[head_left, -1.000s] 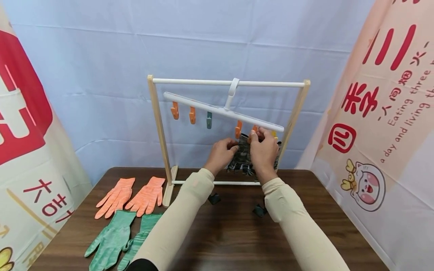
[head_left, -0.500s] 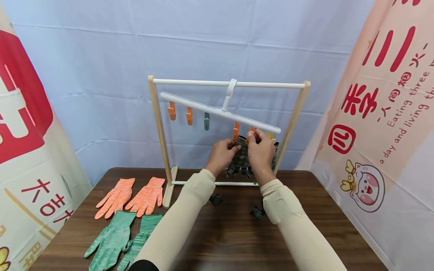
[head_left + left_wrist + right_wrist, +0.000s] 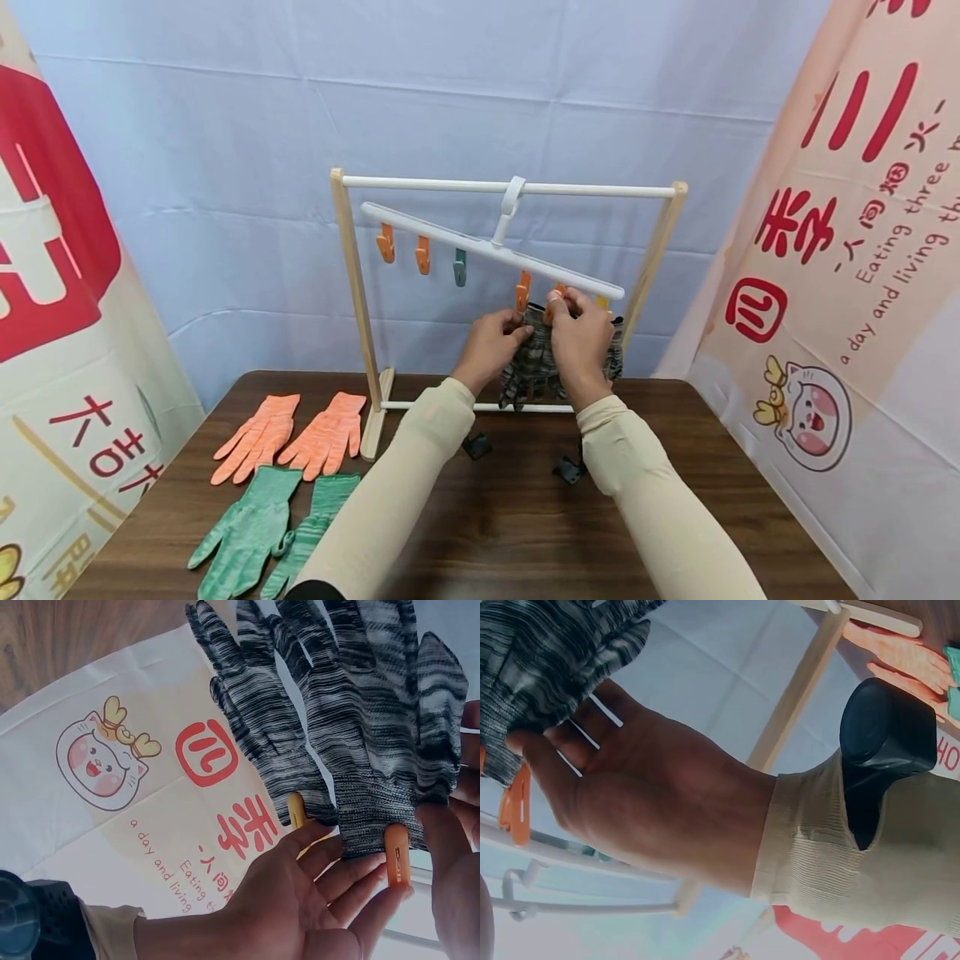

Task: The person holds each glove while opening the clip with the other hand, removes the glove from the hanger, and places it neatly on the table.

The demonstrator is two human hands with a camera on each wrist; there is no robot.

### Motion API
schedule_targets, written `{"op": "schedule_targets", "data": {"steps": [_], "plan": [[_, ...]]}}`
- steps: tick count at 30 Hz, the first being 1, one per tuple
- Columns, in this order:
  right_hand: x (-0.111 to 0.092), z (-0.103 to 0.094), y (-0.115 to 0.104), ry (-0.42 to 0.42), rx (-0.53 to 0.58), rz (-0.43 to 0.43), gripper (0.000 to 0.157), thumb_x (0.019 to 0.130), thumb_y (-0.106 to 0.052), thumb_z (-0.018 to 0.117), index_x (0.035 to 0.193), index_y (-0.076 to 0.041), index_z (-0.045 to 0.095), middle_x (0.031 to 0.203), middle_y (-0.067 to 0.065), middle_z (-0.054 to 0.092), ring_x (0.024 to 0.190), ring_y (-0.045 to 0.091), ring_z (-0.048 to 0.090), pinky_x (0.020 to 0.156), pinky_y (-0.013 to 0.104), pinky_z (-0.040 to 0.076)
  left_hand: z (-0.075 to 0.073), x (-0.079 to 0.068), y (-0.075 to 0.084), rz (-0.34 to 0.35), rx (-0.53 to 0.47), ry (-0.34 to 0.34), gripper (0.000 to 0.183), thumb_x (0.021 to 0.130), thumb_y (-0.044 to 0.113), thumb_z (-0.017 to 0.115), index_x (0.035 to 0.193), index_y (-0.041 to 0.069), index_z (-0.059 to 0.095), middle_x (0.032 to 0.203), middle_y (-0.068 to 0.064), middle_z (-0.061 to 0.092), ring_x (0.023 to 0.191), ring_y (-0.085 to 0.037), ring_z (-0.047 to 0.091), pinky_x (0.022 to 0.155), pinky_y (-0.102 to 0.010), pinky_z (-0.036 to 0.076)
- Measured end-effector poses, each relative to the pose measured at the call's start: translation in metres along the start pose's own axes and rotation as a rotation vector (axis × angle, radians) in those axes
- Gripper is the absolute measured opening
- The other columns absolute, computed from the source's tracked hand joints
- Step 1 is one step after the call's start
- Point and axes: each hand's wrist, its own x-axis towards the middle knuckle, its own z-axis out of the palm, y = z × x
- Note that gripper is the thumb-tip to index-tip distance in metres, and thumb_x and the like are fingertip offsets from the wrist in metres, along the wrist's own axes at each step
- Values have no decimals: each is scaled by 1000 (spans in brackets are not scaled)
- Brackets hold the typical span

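A black-and-grey striped glove (image 3: 375, 735) hangs fingers-down below a tilted white hanger (image 3: 442, 232). My left hand (image 3: 486, 348) pinches one corner of its cuff between thumb and fingers, plainly seen in the right wrist view. At the cuff's other side, my right hand (image 3: 583, 343) pinches an orange clothespin (image 3: 397, 856) whose tip lies over the cuff. A second striped glove (image 3: 274, 739) hangs beside it from a yellow clothespin (image 3: 297, 810), partly behind the right hand. Another orange clothespin (image 3: 522, 292) dangles just above my left fingertips, with no glove in it.
The hanger hooks over the top bar (image 3: 427, 184) of a wood-and-white rack. Two orange clothespins and a green clothespin (image 3: 460, 268) hang at its raised left end. Orange gloves (image 3: 326, 433) and green gloves (image 3: 251, 533) lie on the table's left side. Printed cloth (image 3: 847, 250) hangs at right.
The hanger and both hands sway slightly left, then a little back right. The gripped glove's fingers now spread and hang a little lower. Both grips stay the same.
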Motion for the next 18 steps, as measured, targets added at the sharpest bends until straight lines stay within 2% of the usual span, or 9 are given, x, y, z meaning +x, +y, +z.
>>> {"op": "schedule_targets", "data": {"steps": [6, 11, 13, 18], "plan": [[-1, 1, 3, 33, 14, -20, 35, 89, -35, 59, 118, -15, 63, 102, 2, 67, 90, 15, 60, 72, 34, 47, -3, -4, -2, -3, -4, -12, 10, 89, 33, 60, 87, 23, 61, 82, 8, 59, 70, -13, 53, 60, -31, 43], [-2, 3, 4, 47, 42, -1, 34, 89, -34, 60, 117, -16, 64, 103, 2, 67, 88, 14, 62, 71, 33, 49, -5, -10, -7, -26, -59, -20, 13, 89, 33, 60, 96, 23, 63, 89, 11, 61, 78, -9, 56, 66, -31, 46], [-1, 4, 3, 57, 41, 9, 33, 88, -35, 60, 116, -17, 65, 103, 3, 67, 89, 15, 62, 70, 37, 49, -7, -13, -10, -31, -78, -19, 15, 89, 33, 59, 99, 23, 63, 90, 11, 61, 80, -8, 56, 68, -31, 46], [-2, 5, 2, 81, 13, 5, 32, 87, -34, 61, 113, -17, 66, 102, 4, 67, 92, 17, 61, 73, 37, 48, -11, -18, -16, -10, -89, -4, 15, 89, 34, 59, 99, 23, 63, 90, 11, 61, 80, -9, 56, 68, -32, 46]]}}
